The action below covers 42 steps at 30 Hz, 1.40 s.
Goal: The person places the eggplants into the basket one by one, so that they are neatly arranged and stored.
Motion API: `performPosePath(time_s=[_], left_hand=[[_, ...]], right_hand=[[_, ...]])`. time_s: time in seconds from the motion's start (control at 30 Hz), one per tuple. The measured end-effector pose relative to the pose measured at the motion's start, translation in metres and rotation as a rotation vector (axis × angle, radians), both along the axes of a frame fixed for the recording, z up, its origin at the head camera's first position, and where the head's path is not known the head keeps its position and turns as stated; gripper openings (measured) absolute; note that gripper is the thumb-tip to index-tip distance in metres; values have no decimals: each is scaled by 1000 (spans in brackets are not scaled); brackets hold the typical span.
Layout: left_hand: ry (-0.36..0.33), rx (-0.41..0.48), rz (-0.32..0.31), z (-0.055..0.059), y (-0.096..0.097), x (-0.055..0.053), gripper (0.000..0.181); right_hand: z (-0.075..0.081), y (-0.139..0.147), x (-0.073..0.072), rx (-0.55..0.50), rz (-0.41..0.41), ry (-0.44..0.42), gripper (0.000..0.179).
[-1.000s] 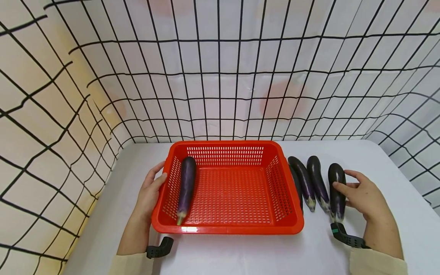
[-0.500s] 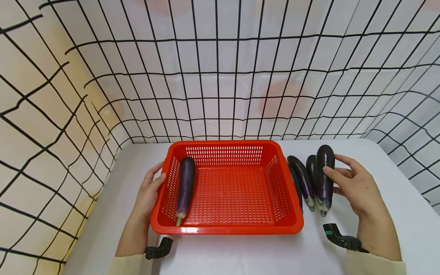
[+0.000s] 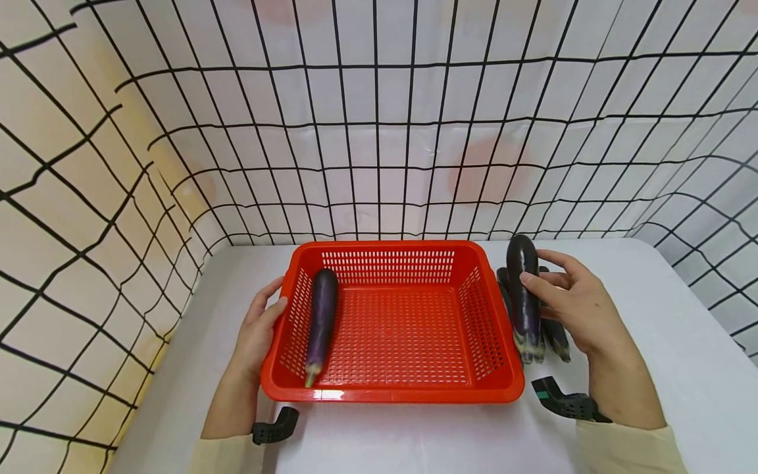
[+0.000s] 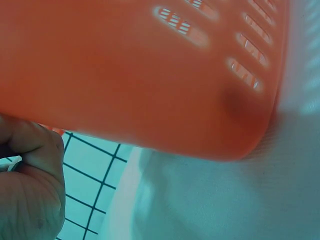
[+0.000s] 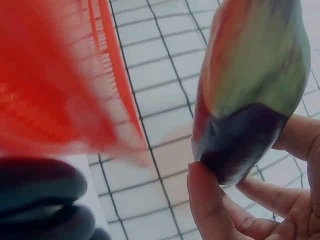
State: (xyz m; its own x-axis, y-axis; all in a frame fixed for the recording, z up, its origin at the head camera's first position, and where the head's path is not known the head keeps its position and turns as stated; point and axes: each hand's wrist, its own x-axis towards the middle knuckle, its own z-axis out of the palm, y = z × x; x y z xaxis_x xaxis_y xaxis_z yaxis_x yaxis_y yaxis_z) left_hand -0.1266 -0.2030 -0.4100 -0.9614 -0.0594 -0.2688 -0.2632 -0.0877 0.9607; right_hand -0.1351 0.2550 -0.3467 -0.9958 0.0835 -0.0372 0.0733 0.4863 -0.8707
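**Lot part-stowed: one in, one held, others out**

Head view: right grip [image 3: 577,306], closed on held eggplant [image 3: 522,283], over loose eggplants [image 3: 558,341] on desk [image 3: 450,438]; count uncertain, partly hidden. Left of it, red basket [image 3: 391,396], containing one basketed eggplant [image 3: 322,322] beside left grip [image 3: 256,329], which clasps the rim. Stage, judged: early.

Left wrist view: left grip at basket edge, fingertips hidden.

Right wrist view: held eggplant between thumb and fingers; basket leftward, outside the grip.
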Motion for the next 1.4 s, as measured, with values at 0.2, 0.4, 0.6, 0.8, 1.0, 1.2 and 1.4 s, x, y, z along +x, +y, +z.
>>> performPosePath(time_s=[0.2, 0.4, 0.6, 0.8, 1.0, 1.2, 1.4], left_hand=[[-1, 6, -7, 0, 1, 0, 47], [-2, 9, 0, 0, 0, 0, 47], [-14, -3, 3, 0, 0, -1, 47], [-11, -7, 2, 0, 0, -1, 47], [-6, -15, -5, 1, 0, -1, 47], [-3, -18, -9, 1, 1, -1, 47], [-6, -30, -6, 1, 0, -1, 47]], right_hand=[[15, -18, -6, 1, 70, -9, 71], [28, -43, -15, -6, 134, -47, 72], [35, -66, -22, -10, 170, -104, 74], [33, -77, -23, -10, 186, -106, 69], [29, -79, -23, -1, 187, -114, 68], [28, -80, -22, 5, 193, -124, 68], [26, -91, -23, 12, 228, -172, 70]])
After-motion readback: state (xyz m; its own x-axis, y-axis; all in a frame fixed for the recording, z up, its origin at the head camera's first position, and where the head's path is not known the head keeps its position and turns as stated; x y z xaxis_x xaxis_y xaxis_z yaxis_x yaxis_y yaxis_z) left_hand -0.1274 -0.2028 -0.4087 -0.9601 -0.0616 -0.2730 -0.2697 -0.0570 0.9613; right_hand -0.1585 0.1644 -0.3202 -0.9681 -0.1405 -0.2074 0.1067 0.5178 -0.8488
